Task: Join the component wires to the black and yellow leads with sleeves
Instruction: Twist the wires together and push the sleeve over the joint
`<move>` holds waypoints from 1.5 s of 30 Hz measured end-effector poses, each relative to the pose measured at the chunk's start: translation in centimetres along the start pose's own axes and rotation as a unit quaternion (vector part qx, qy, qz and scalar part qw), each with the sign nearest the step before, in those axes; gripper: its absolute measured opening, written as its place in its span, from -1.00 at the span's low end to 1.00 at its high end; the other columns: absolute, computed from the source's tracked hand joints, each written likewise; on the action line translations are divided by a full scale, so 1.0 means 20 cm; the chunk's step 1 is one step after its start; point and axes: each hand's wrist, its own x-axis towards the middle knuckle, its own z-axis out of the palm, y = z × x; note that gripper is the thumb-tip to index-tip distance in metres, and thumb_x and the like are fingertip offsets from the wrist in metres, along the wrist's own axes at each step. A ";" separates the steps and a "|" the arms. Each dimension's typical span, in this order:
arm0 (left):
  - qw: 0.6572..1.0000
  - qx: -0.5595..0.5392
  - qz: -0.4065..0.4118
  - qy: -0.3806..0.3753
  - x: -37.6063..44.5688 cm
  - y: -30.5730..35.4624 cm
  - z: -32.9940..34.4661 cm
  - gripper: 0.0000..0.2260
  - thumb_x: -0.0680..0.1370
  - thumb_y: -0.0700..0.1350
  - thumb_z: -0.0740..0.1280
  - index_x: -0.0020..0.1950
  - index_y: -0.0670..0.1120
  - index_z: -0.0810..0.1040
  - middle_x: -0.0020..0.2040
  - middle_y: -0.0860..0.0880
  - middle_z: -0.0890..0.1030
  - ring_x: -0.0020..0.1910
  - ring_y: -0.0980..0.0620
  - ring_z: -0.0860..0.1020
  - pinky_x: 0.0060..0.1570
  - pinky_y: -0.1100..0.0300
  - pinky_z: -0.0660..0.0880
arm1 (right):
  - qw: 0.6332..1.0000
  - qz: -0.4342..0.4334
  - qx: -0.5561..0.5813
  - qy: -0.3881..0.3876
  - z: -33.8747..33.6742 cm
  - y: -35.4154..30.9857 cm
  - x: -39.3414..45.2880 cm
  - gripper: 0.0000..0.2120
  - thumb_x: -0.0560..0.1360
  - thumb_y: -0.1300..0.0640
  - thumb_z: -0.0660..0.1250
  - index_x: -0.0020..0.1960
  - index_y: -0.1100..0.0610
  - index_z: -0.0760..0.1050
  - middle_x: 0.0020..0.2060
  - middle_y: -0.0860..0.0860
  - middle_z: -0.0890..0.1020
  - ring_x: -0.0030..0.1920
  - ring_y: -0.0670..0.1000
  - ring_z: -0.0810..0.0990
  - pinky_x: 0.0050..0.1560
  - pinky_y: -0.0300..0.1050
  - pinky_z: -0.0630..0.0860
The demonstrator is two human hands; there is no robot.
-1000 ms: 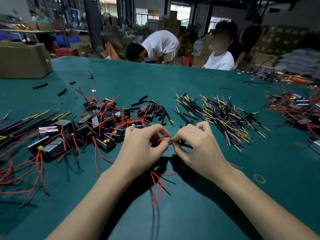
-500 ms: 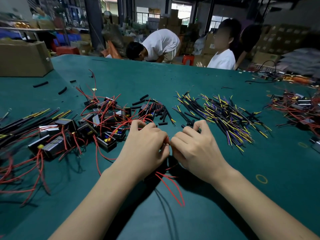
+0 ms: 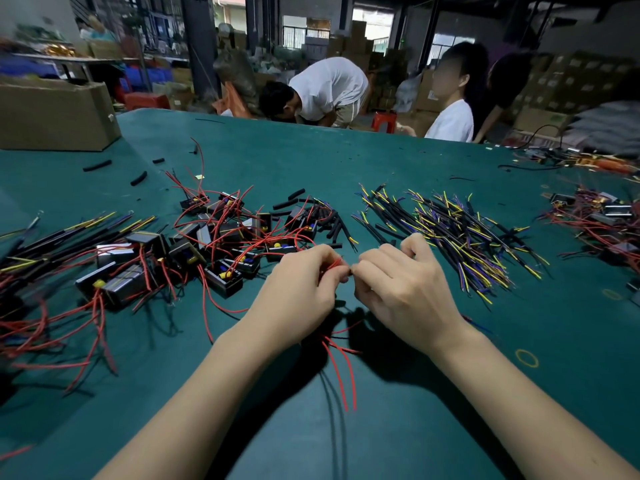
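My left hand (image 3: 298, 296) pinches a red component wire (image 3: 332, 264) at its fingertips. More red wires (image 3: 341, 372) of the same component trail down below the hand; the component body is hidden under the hands. My right hand (image 3: 405, 289) pinches the end of a lead right against the left fingertips; the lead is almost wholly hidden by the fingers. A pile of black and yellow leads (image 3: 450, 230) lies behind the right hand. Black sleeves (image 3: 329, 220) lie in a small heap behind the left hand, beside a pile of black components with red wires (image 3: 221, 244).
The green table (image 3: 519, 393) carries finished assemblies (image 3: 52, 258) at the left, another wire heap (image 3: 602, 220) at the far right and a cardboard box (image 3: 52, 112) at the back left. Loose sleeve pieces (image 3: 138, 178) lie near the box. Three people are beyond the far edge.
Both hands closed together and stayed fingertip to fingertip over the joint. The dangling red wires swung from a loop to hanging straight down.
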 end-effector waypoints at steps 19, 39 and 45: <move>0.969 -0.180 -0.125 -0.117 0.02 0.04 -0.07 -0.83 0.57 -0.12 0.31 -0.11 -0.21 0.59 -0.18 -0.07 0.50 -0.16 0.07 0.39 -0.06 0.19 0.33 | 0.998 0.000 -0.019 0.054 -0.03 0.01 -0.01 -0.82 0.51 0.22 0.32 -0.26 0.16 0.57 -0.33 0.03 0.59 -0.35 0.13 0.48 -0.34 -0.02 0.35; 0.997 -0.023 0.046 0.056 0.00 0.00 0.02 -0.86 0.49 -0.06 0.31 -0.14 -0.05 0.64 -0.24 0.08 0.65 -0.17 0.08 0.59 0.01 -0.01 0.50 | 0.714 0.425 0.543 -0.123 -0.04 0.03 0.01 -0.90 0.51 0.23 0.36 -0.19 0.15 0.59 -0.38 -0.02 0.62 -0.38 -0.13 0.50 -0.28 -0.34 0.42; 0.996 -0.071 -0.045 0.007 0.01 0.00 0.01 -0.86 0.52 -0.12 0.35 -0.19 -0.11 0.64 -0.26 -0.07 0.67 -0.18 -0.09 0.61 -0.08 0.02 0.52 | 0.862 0.294 0.406 -0.069 -0.05 0.01 -0.01 -0.94 0.47 0.27 0.39 -0.15 0.15 0.56 -0.28 -0.09 0.61 -0.20 -0.13 0.54 -0.10 -0.32 0.40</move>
